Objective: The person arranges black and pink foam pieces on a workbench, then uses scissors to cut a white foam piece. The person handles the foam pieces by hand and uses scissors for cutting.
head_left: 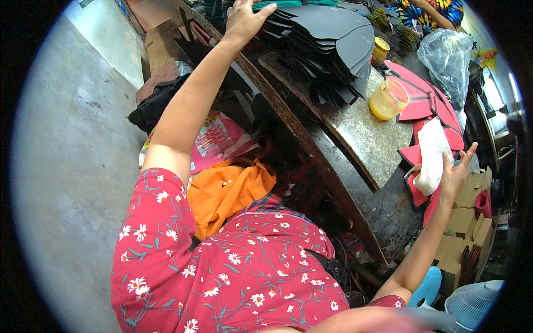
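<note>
My left hand (244, 23) reaches to the far edge of the table, its thumb stretched out and part of its fingers cut off by the top of the picture. Beside it lies a thick stack of dark grey curved cut pieces (344, 33), fanned out in layers. My right hand (456, 173) is at the right with fingers apart. Its thumb is close to a crumpled white cloth or paper strip (432, 150); whether they touch I cannot tell. The strip rests on pink-red cut pieces with dark edges (419, 91).
An open plastic jar with yellow contents (388, 100) stands on a grey speckled board (363, 147). A yellow tub (380, 49) and a clear plastic bag (444, 55) are behind. Cardboard boxes (461, 222) and a fan (474, 305) are at right. Another person's arm (433, 12) shows far off.
</note>
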Motion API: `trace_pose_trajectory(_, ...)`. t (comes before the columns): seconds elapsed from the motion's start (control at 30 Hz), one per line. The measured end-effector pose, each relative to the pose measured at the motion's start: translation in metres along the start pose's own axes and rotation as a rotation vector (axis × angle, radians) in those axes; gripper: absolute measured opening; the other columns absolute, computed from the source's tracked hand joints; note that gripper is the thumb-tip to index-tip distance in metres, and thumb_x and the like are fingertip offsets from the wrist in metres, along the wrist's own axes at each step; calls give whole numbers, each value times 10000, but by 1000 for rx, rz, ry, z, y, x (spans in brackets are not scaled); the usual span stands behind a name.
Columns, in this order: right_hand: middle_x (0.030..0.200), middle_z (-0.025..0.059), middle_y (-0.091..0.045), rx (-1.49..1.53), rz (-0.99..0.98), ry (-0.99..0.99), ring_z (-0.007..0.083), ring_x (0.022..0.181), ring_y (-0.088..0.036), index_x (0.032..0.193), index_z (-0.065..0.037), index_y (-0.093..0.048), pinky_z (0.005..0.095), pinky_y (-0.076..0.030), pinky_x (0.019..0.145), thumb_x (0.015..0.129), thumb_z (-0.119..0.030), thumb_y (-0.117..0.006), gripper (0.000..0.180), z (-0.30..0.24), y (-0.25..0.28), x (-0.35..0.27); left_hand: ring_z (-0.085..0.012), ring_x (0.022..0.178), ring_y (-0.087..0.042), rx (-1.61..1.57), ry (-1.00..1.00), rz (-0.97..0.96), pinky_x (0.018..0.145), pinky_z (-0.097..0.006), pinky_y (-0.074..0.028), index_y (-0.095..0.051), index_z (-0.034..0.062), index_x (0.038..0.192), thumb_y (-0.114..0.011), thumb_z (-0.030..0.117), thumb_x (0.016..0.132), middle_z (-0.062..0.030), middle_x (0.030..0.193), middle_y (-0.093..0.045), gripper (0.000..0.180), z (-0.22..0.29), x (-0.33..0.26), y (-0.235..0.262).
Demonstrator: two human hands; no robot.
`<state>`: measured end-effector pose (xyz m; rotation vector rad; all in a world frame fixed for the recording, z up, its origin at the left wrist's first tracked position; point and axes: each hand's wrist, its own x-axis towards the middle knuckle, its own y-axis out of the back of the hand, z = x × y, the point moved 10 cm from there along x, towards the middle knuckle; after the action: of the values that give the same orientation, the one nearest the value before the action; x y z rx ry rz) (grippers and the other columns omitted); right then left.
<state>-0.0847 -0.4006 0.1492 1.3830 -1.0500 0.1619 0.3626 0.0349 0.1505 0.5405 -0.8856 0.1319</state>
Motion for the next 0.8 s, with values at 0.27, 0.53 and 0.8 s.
trace_pose_trajectory(0.27, 1174, 143, -611, 899, -374, 119, 189, 959, -622, 1576, -143, -75, 309, -509, 832, 1016, -335, -521, 741, -157, -59, -27, -334, 887, -654, -121, 268, 46, 792, -406, -499, -631, 9, 978, -652, 326, 893, -179, 936, -684, 329, -53, -23, 0)
trace_pose_trajectory(0.53, 1311, 204, -546, 1058, -400, 106, 258, 1121, -594, 1562, -108, 2, 371, -475, 951, 1031, -252, -462, 719, -202, -100, -66, -239, 1103, -561, 688, -137, 97, 885, -401, -460, -589, 24, 1192, -675, 376, 881, -169, 1212, -596, 476, -121, -207, 125)
trace_pose_trajectory(0.8, 1277, 203, -566, 1038, -418, 113, 261, 1052, -620, 1555, -79, -4, 386, -486, 951, 1042, -261, -438, 696, -196, -100, -62, -446, 1456, -174, 763, 902, -585, 1131, -641, -171, -145, 190, 1566, -530, 644, 870, -159, 1619, -142, 917, -267, -431, 159)
